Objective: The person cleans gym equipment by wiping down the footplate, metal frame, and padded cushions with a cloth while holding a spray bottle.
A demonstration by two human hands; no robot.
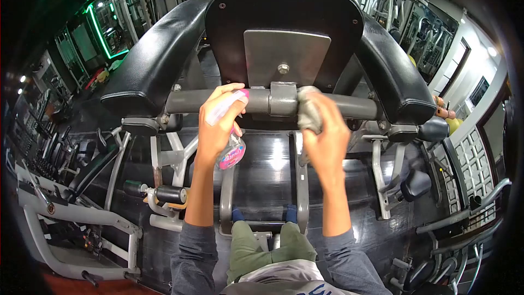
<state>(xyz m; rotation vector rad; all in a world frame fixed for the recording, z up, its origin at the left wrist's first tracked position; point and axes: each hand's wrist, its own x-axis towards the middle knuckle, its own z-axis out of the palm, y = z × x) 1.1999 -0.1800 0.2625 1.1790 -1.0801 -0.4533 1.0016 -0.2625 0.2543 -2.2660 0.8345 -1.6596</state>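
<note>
My left hand is wrapped round the neck of a spray bottle with a pink label and a pink and white head, in front of a grey crossbar. On the bar's right part, beside the central bracket, my right hand presses a crumpled grey cloth. Above the bar stands a black backrest with a bolted metal plate. Black padded arms flank it.
Grey machine frames stand at the lower left and right. Padded rollers are left of my legs. My feet are near a low frame on the dark floor. Gym racks line the back.
</note>
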